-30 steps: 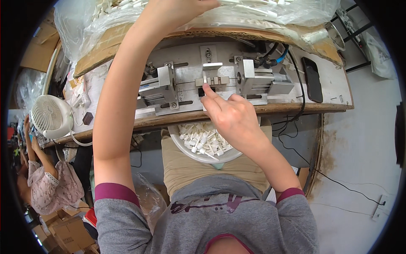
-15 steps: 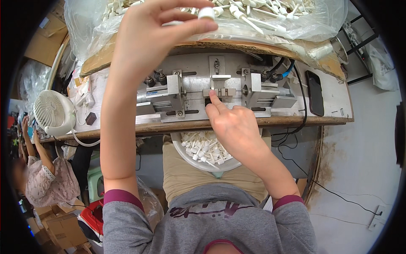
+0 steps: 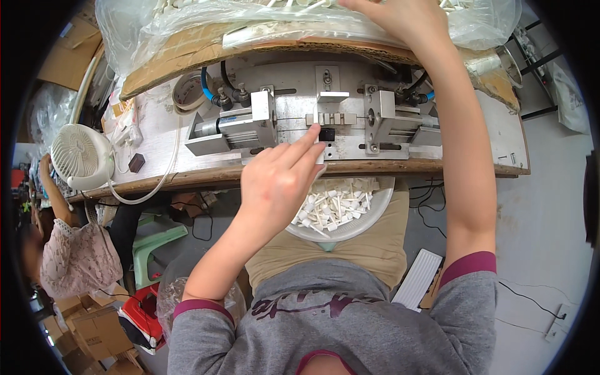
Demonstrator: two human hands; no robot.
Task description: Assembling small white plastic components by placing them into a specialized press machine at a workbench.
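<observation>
My left hand (image 3: 275, 183) reaches to the middle of a metal clamping fixture (image 3: 334, 119). Its index fingertip touches the fixture beside a thin white piece, and a narrow white plastic piece (image 3: 320, 155) shows at its closed lower fingers, mostly hidden by them. My right hand (image 3: 406, 19) is over the heap of white capped plastic sticks (image 3: 306, 6) at the far side. One of its digits stretches out to the left; the picture's upper edge cuts off the others. No piece shows in it.
A bowl (image 3: 381, 206) of white capped sticks rests on my lap. Clear plastic sheeting and a cardboard edge (image 3: 169, 59) border the heap. On the left are a white fan (image 3: 81, 161), a tape roll (image 3: 189, 92) and a green stool (image 3: 150, 244). Another person sits far left.
My left hand has come down from the heap, where it held a white cap, to the fixture. My right hand has left the fixture and moved up to the heap.
</observation>
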